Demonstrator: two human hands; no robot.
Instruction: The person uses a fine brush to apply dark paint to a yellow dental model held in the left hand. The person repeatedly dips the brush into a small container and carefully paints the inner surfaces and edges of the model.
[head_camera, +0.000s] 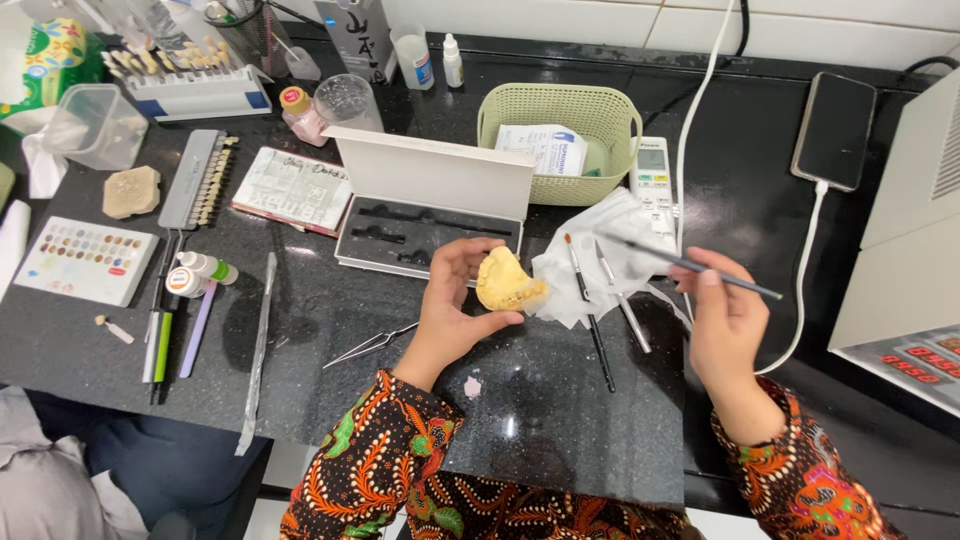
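One brush (690, 265) (right hand (725, 325)), tip leftward.

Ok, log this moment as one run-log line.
left hand: holds yellow dental cast | right hand: holds thin brush | nearby: white tissue, open white case, tweezers | surface: black countertop

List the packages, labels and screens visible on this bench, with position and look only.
Phone: back right, flat black slab, dark screen, white cable.
Remote control: right of the green basket, white with small grey display.
Boxed packet: inside the basket, white with blue print.
Machine panel: far right, grey, red lit digits.
Colour chart: far left, white card with rows of coloured dots.
Small bottles: beside the chart, white, labelled.
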